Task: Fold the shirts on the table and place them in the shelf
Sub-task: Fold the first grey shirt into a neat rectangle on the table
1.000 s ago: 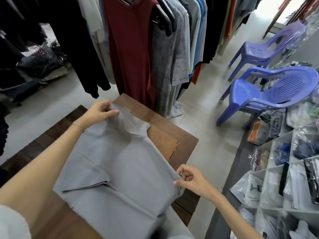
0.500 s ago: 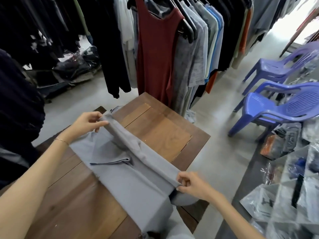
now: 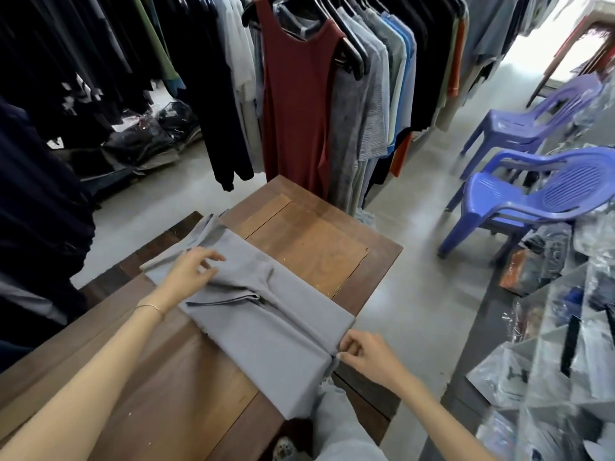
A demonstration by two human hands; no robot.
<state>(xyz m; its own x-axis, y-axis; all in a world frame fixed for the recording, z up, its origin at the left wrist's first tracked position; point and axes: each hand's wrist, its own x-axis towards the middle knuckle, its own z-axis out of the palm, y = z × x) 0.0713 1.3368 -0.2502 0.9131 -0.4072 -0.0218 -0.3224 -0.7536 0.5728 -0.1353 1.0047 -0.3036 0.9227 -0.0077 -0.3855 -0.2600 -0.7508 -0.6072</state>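
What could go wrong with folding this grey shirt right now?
The grey shirt hangs off the near edge of the table, so its loose end could drag the fold crooked or slide off. A sleeve edge is bunched under the flap beside the left hand, which may leave a lump. The right hand pinches only the edge, so the flap could slip.

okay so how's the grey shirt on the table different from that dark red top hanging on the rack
The grey shirt lies flat and partly folded on the wooden table; the dark red top hangs upright from a black hanger. The left hand and right hand are both on the grey shirt; nothing touches the dark red top. The grey shirt shows a sleeve; the dark red top has only shoulder straps. Both are plain, single-colour garments.
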